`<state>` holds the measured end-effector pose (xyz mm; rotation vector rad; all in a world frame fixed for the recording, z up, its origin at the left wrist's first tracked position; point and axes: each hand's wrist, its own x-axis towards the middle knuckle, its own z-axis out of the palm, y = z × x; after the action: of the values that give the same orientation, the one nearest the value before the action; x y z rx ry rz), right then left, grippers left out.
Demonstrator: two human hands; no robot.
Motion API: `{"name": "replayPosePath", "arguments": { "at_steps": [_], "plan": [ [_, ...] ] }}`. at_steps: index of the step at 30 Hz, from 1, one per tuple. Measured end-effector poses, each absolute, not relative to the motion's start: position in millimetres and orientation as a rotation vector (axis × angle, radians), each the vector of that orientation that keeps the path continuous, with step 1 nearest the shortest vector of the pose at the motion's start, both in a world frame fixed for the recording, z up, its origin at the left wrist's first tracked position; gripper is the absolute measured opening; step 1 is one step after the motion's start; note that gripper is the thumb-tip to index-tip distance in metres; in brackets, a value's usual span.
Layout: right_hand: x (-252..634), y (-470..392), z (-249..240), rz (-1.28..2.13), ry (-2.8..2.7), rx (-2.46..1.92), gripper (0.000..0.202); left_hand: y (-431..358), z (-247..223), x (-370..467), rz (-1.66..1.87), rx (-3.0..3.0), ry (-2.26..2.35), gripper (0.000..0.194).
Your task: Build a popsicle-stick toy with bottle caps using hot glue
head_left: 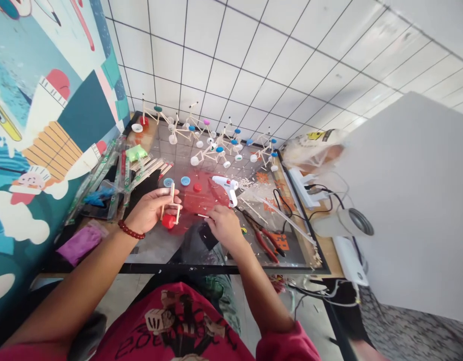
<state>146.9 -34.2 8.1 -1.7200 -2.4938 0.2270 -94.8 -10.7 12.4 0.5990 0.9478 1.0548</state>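
Between the fingers of my left hand (151, 208) is a small frame of pale wooden sticks with a red bottle cap (169, 221) at its lower end. My right hand (224, 224) pinches a thin stick (203, 215) with a dark tip, pointing left toward the frame but apart from it. A white glue gun (227, 188) lies on the table just beyond my right hand. Beyond my left hand lie two blue bottle caps (185, 181) and a loose red cap (197, 187).
Several stick-and-cap models (216, 145) stand along the back edge. Red-handled pliers (267, 243) lie right of my right hand. Packaged sticks (145, 173) and a purple bag (82, 242) are at left. A power strip (304, 188), cables and a lamp (344, 222) sit at right.
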Motion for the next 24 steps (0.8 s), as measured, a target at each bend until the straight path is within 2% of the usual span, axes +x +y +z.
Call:
{"name": "replayPosePath", "arguments": {
  "at_steps": [4, 11, 13, 16, 20, 24],
  "plan": [
    [140.7, -35.1, 3.9, 0.159, -2.449, -1.704, 0.019, -13.7, 9.2, -90.5, 1.008, 0.693, 1.032, 0.031],
    [184.5, -33.0, 3.1, 0.103, -1.856, -1.936, 0.025, -16.6, 10.3, -88.5, 0.97, 0.845, 1.12, 0.042],
    [194.9, -22.4, 1.3, 0.085, -1.772, -1.969, 0.035, -17.5, 9.9, -88.4, 0.965, 0.884, 1.121, 0.044],
    [200.3, -3.3, -1.6, 0.163, -1.758, -1.95, 0.052, -18.7, 10.0, -88.6, 0.972, 0.925, 1.121, 0.041],
    [195.6, 14.3, -5.2, 0.341, -1.779, -1.905, 0.051, -19.4, 13.3, -88.9, 0.984, 0.944, 1.146, 0.041],
    [189.3, 23.6, -11.6, 0.365, -1.716, -1.921, 0.051, -19.9, 17.2, -87.3, 1.014, 0.976, 1.138, 0.039]
  ]
}}
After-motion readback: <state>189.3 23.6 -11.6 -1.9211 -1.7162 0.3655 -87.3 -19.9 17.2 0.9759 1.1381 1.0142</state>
